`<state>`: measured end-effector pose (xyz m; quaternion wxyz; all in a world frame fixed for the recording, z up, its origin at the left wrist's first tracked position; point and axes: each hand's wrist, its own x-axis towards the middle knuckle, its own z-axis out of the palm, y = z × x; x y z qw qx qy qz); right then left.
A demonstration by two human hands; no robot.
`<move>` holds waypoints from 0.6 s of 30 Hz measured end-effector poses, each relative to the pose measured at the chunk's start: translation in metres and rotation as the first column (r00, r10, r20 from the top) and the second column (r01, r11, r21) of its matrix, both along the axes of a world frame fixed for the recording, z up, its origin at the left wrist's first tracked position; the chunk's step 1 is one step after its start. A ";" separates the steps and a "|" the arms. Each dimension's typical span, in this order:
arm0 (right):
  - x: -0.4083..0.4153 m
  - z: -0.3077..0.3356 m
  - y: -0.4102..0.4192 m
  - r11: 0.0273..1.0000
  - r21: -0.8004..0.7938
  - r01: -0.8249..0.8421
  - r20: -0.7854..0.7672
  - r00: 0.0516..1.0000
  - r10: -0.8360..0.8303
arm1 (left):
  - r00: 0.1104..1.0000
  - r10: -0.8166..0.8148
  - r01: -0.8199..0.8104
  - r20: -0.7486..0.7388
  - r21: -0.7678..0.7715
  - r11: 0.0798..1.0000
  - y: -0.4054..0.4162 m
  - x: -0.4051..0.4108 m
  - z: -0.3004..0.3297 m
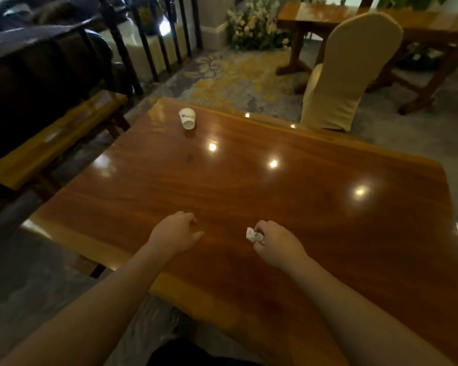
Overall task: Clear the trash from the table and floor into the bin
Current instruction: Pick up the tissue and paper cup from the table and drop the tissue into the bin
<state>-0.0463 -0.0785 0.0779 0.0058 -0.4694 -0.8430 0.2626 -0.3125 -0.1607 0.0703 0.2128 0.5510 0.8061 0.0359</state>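
Your right hand (pixel 276 244) pinched a tissue wad (pixel 254 235); your left hand (pixel 176 231) hung loosely curled, empty. Next, probably the cup (pixel 187 118), then a bin, unseen.

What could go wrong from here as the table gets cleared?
The crumpled tissue sticks out of the right hand, so it might slip free on the way. The paper cup stands near the table's far left corner; a long reach could knock it off. No bin is in view.
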 end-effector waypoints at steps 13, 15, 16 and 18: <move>-0.227 -0.006 0.101 0.990 0.023 0.139 0.073 0.987 -0.140 | 0.995 -0.096 0.091 0.034 0.130 0.987 0.187 -0.212 -0.020; -0.252 -0.016 0.124 0.986 0.022 0.167 0.093 0.981 -0.169 | 0.995 -0.092 0.086 0.032 0.152 0.985 0.227 -0.239 -0.026; -0.257 -0.017 0.130 0.984 0.013 0.176 0.101 0.979 -0.177 | 0.996 -0.081 0.075 0.029 0.172 0.982 0.242 -0.247 -0.027; -0.268 -0.026 0.147 0.982 -0.005 0.190 0.129 0.974 -0.188 | 0.999 -0.026 0.019 0.032 0.200 0.980 0.277 -0.263 -0.033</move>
